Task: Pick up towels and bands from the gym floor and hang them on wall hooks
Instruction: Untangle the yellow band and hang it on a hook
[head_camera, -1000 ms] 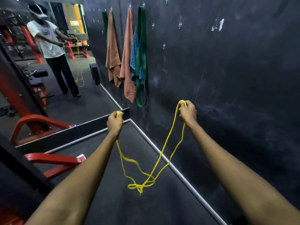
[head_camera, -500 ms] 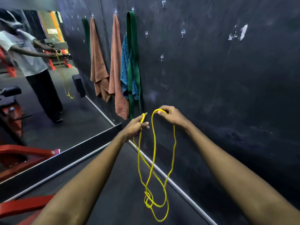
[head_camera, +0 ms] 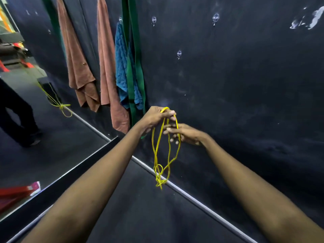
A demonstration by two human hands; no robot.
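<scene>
A thin yellow band hangs in several loops from my two hands, its knotted end dangling just above the floor by the wall. My left hand grips the tops of the loops. Just below and to its right, my right hand has its fingers threaded among the strands. Both hands are close to the black wall. On that wall hang a brown towel, a blue towel and a green band. Several small clear hooks, such as one hook above my hands, carry nothing.
A large mirror fills the left side and reflects a brown towel, a person's legs and the yellow band. A metal strip runs along the base of the wall. Red gym equipment shows at lower left.
My hands have come together in front of the wall, gathering the yellow band from a wide spread into tight loops. The view has moved closer to the wall.
</scene>
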